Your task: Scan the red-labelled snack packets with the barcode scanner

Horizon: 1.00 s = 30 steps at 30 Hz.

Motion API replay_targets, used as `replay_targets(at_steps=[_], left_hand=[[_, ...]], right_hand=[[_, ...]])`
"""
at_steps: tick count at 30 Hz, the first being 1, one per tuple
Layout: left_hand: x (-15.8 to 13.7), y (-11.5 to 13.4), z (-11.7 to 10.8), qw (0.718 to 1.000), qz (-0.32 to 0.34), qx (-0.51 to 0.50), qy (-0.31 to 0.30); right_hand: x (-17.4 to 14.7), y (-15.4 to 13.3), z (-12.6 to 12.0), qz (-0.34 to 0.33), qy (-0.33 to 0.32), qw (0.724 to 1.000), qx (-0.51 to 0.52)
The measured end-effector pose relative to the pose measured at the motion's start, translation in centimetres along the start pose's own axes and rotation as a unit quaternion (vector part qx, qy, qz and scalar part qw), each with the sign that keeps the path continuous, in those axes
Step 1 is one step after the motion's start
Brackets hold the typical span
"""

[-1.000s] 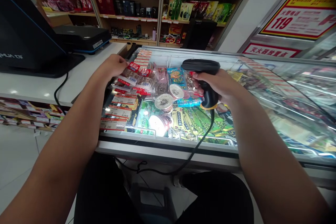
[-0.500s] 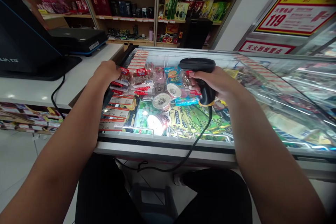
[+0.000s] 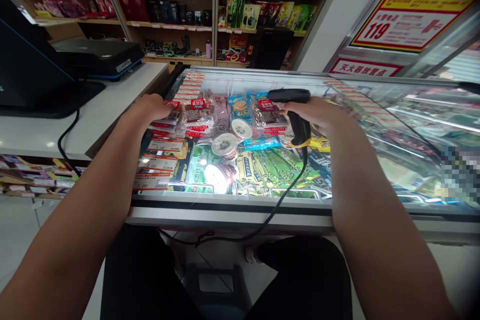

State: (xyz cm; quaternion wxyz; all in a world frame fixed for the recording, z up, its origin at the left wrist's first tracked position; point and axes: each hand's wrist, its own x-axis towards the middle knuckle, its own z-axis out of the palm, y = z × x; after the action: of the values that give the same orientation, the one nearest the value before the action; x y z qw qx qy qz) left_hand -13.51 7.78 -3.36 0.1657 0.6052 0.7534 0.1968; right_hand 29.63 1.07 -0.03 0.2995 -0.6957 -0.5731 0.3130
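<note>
My right hand (image 3: 313,112) is wrapped round the grip of a black barcode scanner (image 3: 288,95) with a yellow-edged base. A dark cable runs down from it. Beside the scanner lies a clear snack packet (image 3: 267,115) with a red label, close to my fingertips. At the left edge of the glass-topped freezer (image 3: 232,215), my left hand (image 3: 150,107) is closed on a small stack of similar snack packets (image 3: 167,119), most of its fingers hidden. Between the hands is another pile of red-labelled packets (image 3: 198,114).
Round white-lidded tubs (image 3: 225,145) and green ice-cream packs (image 3: 281,165) show under the glass. A white counter (image 3: 127,90) with a scale (image 3: 101,55) stands left. Stocked shelves (image 3: 168,25) rise behind. A grey stool (image 3: 217,285) is between my legs.
My right hand and the scanner have moved a little right, uncovering more of the nearby packet. The left hand keeps its place at the packets. The view has shifted slightly right.
</note>
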Motion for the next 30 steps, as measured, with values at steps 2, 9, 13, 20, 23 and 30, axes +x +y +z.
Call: replay_targets(at_steps=[2, 9, 13, 20, 23, 30], left_hand=[[-1.0, 0.9, -0.2, 0.993, -0.024, 0.112, 0.035], [-7.0, 6.3, 0.0, 0.965, 0.243, -0.05, 0.08], [-10.5, 9.1, 2.8, 0.927, 0.224, -0.286, -0.097], [-13.1, 10.3, 8.4, 0.81, 0.078, -0.496, -0.301], [-12.8, 10.3, 9.2, 0.759, 0.074, -0.554, -0.334], [-13.1, 11.1, 8.7, 0.716, 0.071, -0.646, -0.255]], right_hand=[[0.7, 0.6, 0.0, 0.015, -0.002, 0.999, -0.03], [1.5, 1.2, 0.3, 0.012, 0.015, 1.0, -0.012], [1.4, 1.1, 0.5, 0.038, 0.013, 0.998, 0.043], [0.1, -0.3, 0.8, -0.007, -0.078, 0.972, 0.221], [-1.2, -1.4, 1.0, -0.055, -0.118, 0.957, 0.258], [-4.0, -3.6, 2.3, -0.093, -0.146, 0.951, 0.257]])
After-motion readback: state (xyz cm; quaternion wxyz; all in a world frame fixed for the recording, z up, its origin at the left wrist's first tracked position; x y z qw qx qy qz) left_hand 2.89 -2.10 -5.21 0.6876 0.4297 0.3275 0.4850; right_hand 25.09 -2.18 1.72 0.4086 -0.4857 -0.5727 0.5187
